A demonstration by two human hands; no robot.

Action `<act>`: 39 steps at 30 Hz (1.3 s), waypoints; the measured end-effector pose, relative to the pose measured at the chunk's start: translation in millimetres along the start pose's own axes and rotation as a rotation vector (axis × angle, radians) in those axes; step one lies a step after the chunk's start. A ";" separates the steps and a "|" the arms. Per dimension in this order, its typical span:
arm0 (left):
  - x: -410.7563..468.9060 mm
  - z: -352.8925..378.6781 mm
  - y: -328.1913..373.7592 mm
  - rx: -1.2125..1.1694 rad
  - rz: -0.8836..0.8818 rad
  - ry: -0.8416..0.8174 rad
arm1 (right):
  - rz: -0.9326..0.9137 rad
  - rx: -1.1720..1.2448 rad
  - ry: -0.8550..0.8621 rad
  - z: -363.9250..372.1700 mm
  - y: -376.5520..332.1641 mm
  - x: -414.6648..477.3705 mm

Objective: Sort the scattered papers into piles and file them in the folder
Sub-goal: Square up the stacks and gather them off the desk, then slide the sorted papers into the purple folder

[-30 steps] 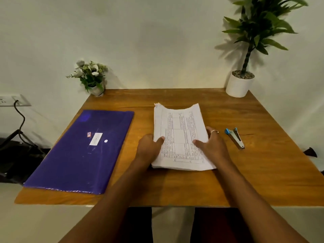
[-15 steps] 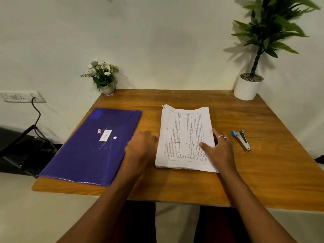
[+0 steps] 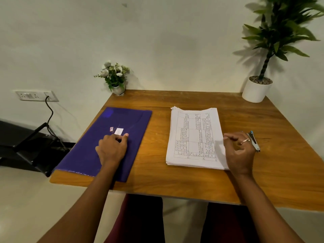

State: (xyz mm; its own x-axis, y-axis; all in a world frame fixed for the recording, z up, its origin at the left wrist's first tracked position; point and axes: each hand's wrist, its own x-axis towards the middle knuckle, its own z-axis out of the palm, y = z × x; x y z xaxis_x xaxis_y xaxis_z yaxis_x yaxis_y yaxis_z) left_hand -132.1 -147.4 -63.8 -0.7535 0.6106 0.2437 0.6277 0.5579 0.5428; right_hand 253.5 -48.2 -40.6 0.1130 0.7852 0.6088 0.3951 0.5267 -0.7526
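**Papers stacked, filing not started**

Head view:
- The papers [image 3: 194,137] are sitting as one squared stack, printed side up, just right of the table [image 3: 175,178] centre. No loose sheets are showing anywhere on the top, so the gathering looks done. Only one pile is showing; whether it is sorted inside cannot be told.
- The folder [image 3: 135,123] is lying flat and closed at 9 o'clock from the stack, well apart from it. Nothing is filed yet.
- The left hand [image 3: 112,148] is resting on the folder, knuckles up, fingers curled, tips by the small white label [image 3: 118,131]. Whether it is pinching the flap or just touching cannot be told.
- The right hand [image 3: 239,151] is sitting at the stack's 3 o'clock edge, fingers loosely curled and holding nothing, heel over the near right corner.
- The stapler [image 3: 255,145] is lying just past that hand at 3 o'clock, untouched.
- The flower pot [image 3: 115,78] is standing at the 11 o'clock corner, the potted plant [image 3: 256,92] at 1 o'clock.

Judgement: roughly halfway. Left to do: opening the folder, sliding the stack in, closing it.
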 end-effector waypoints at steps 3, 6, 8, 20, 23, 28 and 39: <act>3.7 2.1 -3.5 -0.015 -0.030 -0.007 | 0.042 0.128 -0.062 8.6 -36.2 0.3; 6.6 4.1 -5.8 -0.030 -0.044 -0.003 | 0.143 0.156 -0.440 51.8 -75.6 -6.1; 6.6 4.0 -6.3 -0.049 -0.055 0.003 | 0.128 0.057 -0.711 94.4 -94.3 -16.1; 9.4 3.9 -11.2 -0.136 -0.112 -0.004 | -0.074 -0.583 -1.044 279.1 -149.3 -42.3; 9.6 4.1 -11.1 -0.149 -0.107 0.012 | -0.074 -0.583 -1.093 284.0 -151.7 -34.5; 11.3 10.8 -14.5 -0.074 -0.061 0.021 | 0.023 -0.485 -1.055 277.7 -141.5 -31.5; 4.3 1.9 -6.7 0.180 0.139 -0.229 | -0.118 -0.581 -0.806 211.4 -133.0 -24.8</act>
State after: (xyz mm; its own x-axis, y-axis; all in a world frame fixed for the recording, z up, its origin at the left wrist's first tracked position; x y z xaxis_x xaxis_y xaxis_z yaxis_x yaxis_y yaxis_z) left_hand -139.2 -147.5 -68.0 -0.6069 0.7875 0.1072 0.7618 0.5381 0.3607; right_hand 5.4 -68.9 -8.7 -0.5223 0.8380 0.1583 0.7725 0.5435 -0.3284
